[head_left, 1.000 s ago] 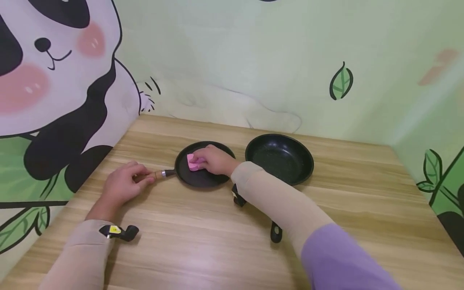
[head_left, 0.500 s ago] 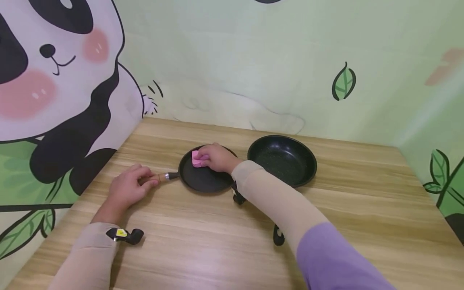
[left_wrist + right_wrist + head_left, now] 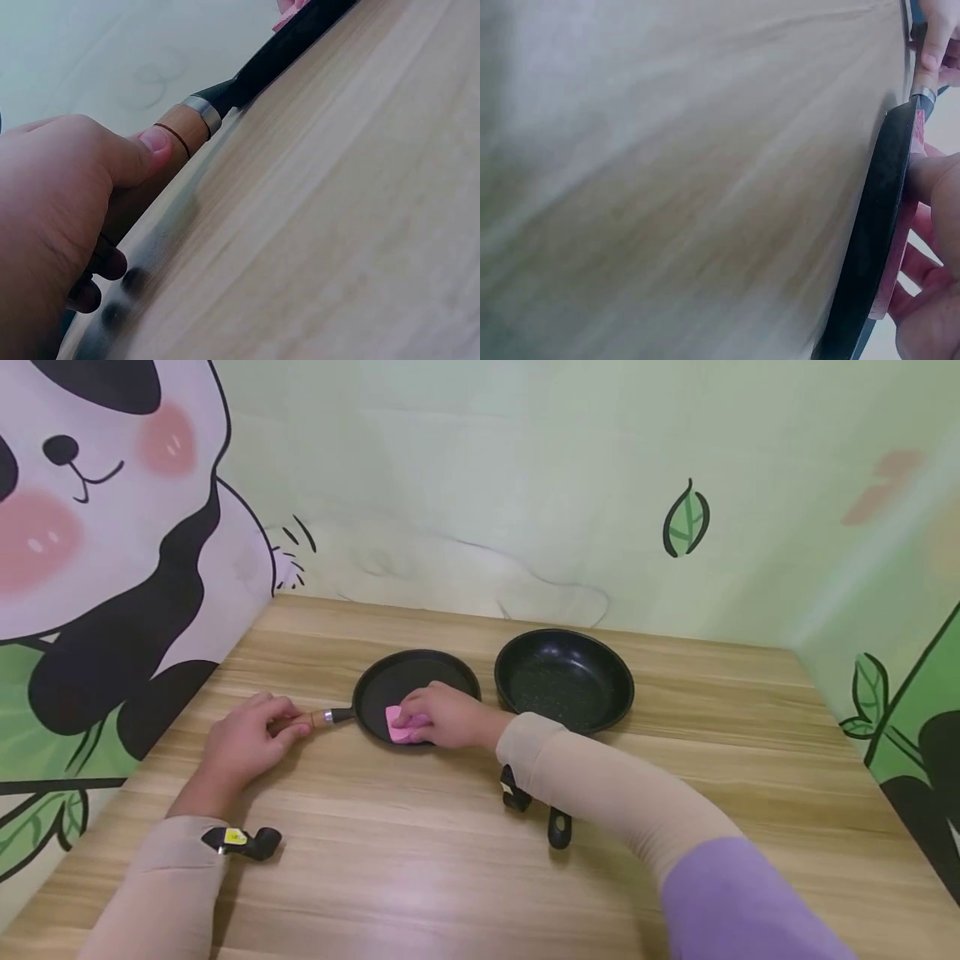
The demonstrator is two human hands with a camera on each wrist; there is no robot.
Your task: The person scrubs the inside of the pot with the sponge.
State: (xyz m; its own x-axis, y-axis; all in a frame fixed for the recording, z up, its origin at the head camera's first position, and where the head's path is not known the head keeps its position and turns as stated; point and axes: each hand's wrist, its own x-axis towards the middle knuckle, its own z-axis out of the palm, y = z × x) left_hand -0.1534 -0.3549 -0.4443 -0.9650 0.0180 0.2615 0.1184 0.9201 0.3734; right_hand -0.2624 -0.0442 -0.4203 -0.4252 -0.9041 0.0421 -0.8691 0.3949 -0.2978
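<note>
A flat black pan [image 3: 397, 677] lies on the wooden table, its wooden handle [image 3: 184, 124] pointing left. My left hand [image 3: 247, 739] grips that handle, thumb along the top and fingers curled beneath, as the left wrist view shows. Over the pan's near side, my right hand [image 3: 450, 718] pinches a pink sponge [image 3: 400, 727] and holds it against the cooking surface. Seen from the right wrist, the sponge [image 3: 892, 262] sits just inside the pan's rim [image 3: 877, 210], partly covered by the fingers.
A deeper black frying pan [image 3: 562, 672] stands to the right of the flat pan. Its handle [image 3: 559, 828] points toward me, partly behind the right forearm. A light green wall [image 3: 465, 485] with a painted panda rises behind the table [image 3: 420, 877].
My right hand has moved the sponge from the middle of the flat pan toward its near edge. The left hand keeps its grip on the handle. The head view has shifted slightly.
</note>
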